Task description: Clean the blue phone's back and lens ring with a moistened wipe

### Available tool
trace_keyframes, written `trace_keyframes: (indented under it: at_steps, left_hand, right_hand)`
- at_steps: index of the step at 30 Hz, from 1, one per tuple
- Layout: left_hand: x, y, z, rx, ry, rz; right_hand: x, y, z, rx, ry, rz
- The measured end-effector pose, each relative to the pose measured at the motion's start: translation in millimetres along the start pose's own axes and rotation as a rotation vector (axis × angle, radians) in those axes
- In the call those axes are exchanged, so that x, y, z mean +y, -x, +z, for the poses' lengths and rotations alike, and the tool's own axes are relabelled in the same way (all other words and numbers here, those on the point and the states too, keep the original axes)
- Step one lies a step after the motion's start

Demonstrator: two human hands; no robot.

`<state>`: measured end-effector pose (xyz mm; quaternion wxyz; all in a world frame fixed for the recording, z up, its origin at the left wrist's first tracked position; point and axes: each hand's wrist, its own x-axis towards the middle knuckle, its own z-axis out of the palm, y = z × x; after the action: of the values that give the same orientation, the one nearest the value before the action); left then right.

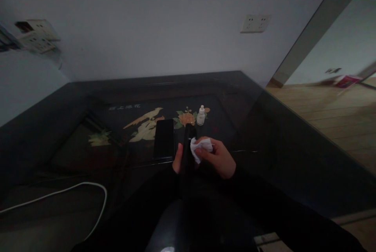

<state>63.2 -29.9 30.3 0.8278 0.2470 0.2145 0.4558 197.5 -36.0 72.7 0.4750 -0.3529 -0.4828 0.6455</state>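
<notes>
My left hand (178,159) is closed around a long, narrow black object (188,154), whose kind I cannot make out in the dim light. Only the thumb side of that hand shows; the rest is hidden behind the object. My right hand (219,159) pinches a crumpled white tissue (202,147) and presses it against the object's right side, near its upper end. Just left of my hands a black phone (164,139) lies flat. A small white-capped bottle (201,116) stands upright beyond them.
The dark, glossy table (229,87) bears a printed flower and bird picture. A white cable (73,186) curves across its left side. Behind stands a pale wall with a socket plate (255,23); more sockets (38,35) are at left. Wooden floor (329,107) lies to the right.
</notes>
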Motion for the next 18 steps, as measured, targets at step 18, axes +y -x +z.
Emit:
trace_keyframes:
  at_steps: [18]
  left_hand:
    - [11.2,-8.4,1.0,0.101,0.203,-0.121]
  right_hand:
    - [-4.1,2.6,-7.9,-0.104,1.264,-0.966]
